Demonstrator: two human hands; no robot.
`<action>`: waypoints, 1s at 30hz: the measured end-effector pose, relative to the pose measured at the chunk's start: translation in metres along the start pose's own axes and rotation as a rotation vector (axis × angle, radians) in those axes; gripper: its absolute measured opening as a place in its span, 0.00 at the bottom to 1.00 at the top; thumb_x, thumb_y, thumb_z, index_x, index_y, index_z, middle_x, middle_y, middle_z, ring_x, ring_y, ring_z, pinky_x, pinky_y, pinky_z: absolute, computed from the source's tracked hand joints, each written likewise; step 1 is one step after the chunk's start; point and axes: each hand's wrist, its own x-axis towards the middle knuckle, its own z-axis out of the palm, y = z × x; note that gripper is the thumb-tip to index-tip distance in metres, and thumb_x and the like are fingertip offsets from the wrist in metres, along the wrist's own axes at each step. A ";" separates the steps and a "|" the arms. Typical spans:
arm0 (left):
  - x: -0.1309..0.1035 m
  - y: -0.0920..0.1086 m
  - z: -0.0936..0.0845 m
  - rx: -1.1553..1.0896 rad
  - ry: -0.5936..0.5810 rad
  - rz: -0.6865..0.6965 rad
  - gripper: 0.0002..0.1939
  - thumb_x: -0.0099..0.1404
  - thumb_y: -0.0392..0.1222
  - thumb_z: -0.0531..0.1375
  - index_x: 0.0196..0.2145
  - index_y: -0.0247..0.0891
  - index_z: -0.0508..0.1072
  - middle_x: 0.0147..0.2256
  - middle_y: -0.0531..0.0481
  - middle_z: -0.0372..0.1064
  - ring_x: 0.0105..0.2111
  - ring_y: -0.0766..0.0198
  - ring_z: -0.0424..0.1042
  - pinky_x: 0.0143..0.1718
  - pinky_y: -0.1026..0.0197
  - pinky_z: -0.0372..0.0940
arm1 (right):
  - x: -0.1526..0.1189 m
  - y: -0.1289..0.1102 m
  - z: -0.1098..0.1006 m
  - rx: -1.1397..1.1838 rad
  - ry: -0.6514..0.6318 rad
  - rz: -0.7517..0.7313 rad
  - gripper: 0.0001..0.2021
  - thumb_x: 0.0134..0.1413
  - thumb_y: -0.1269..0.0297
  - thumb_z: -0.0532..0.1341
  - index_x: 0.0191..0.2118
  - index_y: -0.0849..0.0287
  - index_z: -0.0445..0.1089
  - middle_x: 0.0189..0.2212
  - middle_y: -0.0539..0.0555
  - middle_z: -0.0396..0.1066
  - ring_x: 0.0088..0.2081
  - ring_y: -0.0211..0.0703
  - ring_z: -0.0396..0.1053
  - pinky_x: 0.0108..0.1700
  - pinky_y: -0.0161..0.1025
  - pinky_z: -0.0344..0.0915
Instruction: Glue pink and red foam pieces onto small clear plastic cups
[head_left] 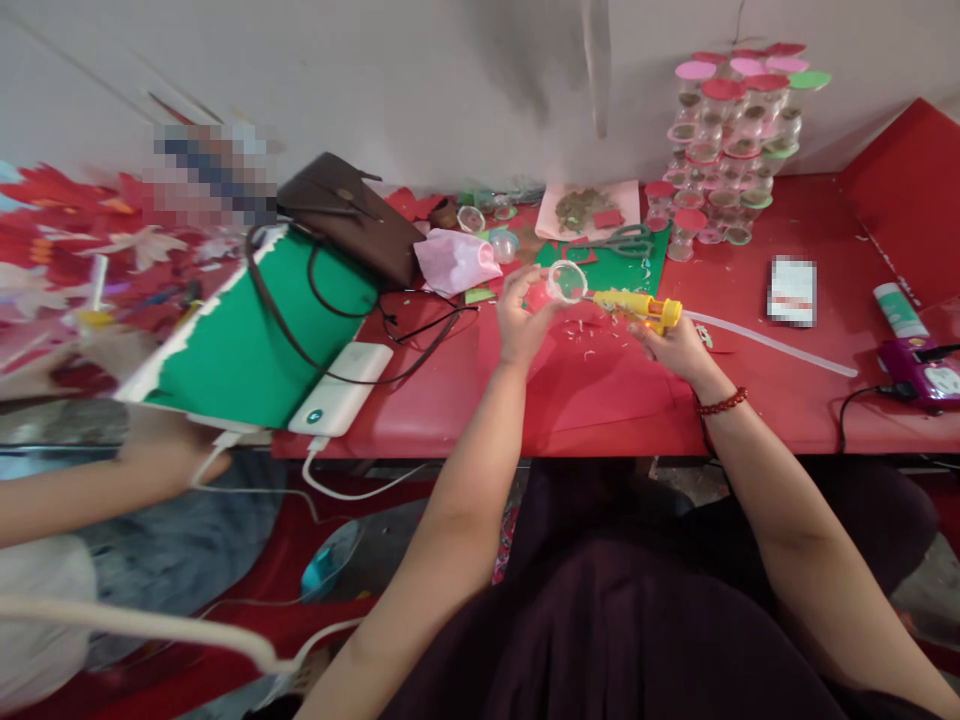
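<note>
My left hand [523, 318] holds a small clear plastic cup [568, 283], its round rim turned toward the right. A pinkish-red patch shows at the cup's left end, beside my fingers. In my right hand [670, 345] is a yellow hot glue gun [637, 308], its nozzle pointing left at the cup's rim. Whether the tip touches the rim I cannot tell. Below both hands lies a red sheet [600, 385] scattered with pale scraps. Grey-green scissors [628, 241] rest on a green sheet [652, 268] just behind.
A stack of clear cups with coloured discs [724, 150] stands at the back right. Nearby are a clear glue stick [780, 345] and a purple power socket [919, 370]. Leftward sit a brown bag [352, 215], a white power bank [341, 390], and another person's arm [82, 495].
</note>
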 end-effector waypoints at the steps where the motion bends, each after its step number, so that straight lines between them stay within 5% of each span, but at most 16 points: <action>1: 0.000 0.000 0.000 0.005 -0.001 0.002 0.23 0.55 0.54 0.78 0.45 0.47 0.80 0.50 0.46 0.78 0.56 0.50 0.77 0.65 0.42 0.69 | 0.000 0.000 0.000 -0.006 -0.001 0.003 0.23 0.60 0.43 0.67 0.46 0.60 0.74 0.16 0.41 0.58 0.18 0.32 0.55 0.21 0.34 0.53; 30: -0.002 0.003 0.004 0.111 -0.075 0.019 0.24 0.57 0.59 0.75 0.46 0.45 0.80 0.50 0.45 0.77 0.55 0.50 0.77 0.63 0.43 0.69 | -0.002 0.000 0.005 -0.012 -0.016 0.065 0.16 0.61 0.52 0.70 0.46 0.59 0.74 0.17 0.41 0.58 0.20 0.32 0.55 0.23 0.35 0.55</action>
